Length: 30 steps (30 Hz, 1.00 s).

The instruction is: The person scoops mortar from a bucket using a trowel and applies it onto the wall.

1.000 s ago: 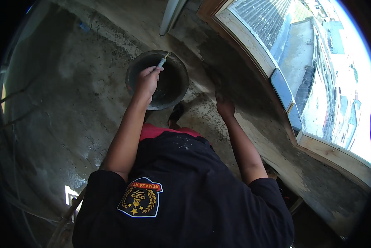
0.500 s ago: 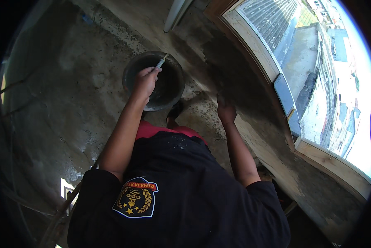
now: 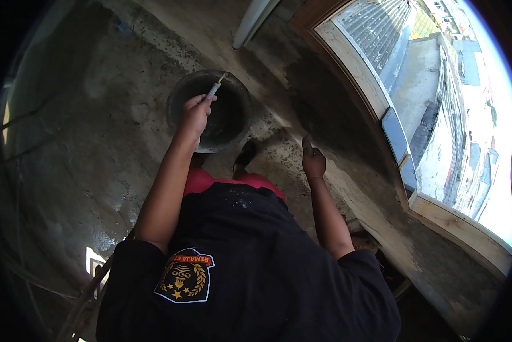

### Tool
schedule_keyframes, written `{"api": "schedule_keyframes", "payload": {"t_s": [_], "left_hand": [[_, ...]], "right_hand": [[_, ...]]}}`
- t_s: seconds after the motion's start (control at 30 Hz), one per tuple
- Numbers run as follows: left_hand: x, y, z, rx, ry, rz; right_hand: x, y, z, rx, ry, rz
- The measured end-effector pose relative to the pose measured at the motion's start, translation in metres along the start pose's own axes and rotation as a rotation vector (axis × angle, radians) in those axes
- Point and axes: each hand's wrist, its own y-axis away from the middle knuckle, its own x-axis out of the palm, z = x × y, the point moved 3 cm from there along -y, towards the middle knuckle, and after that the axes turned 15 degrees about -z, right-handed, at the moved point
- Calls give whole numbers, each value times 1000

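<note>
My left hand (image 3: 193, 121) is closed around a slim tool (image 3: 215, 88) with a pale grey handle and a thin yellowish end pointing away from me. It is over the near left part of a round dark basin (image 3: 179, 94), which stands on the floor. Whether anything lies inside the basin is hard to tell in the shade. Beside the low wall on the right, my right hand (image 3: 314, 164) is closed, and a short grey piece (image 3: 306, 142) sticks up from it. What that piece is, I cannot make out.
A rough concrete floor (image 3: 96, 142) runs around the basin. On the right is a window frame (image 3: 353, 62) with a phone-like flat object (image 3: 394, 132) on its sill. A white leg or pipe (image 3: 250, 25) stands beyond the basin. My foot (image 3: 245, 153) is near the basin's rim.
The view has shifted slightly. My right hand has turned a little, and the grey piece shows more clearly above it. My left hand keeps its hold on the tool over the basin.
</note>
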Motion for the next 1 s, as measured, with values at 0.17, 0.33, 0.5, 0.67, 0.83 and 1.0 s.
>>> {"api": "schedule_keyframes", "payload": {"t_s": [0.17, 0.33, 0.5, 0.67, 0.83, 1.0], "left_hand": [[-1, -4, -6, 22, -33, 29], [-1, -11, -13, 72, -96, 47], [-20, -6, -32, 54, -98, 79], [-20, -8, -57, 119, -103, 143], [-23, -8, -94, 273, -303, 234], [-29, -12, -117, 400, -405, 287]], "right_hand": [[27, -31, 14, -194, 74, -91], [32, -51, -1, -237, 72, -137], [3, 10, -23, 74, -103, -140], [-18, 41, -23, -88, -361, -111], [-65, 57, 67, -374, -535, 245], [-109, 71, 161, -821, -53, 42]]}}
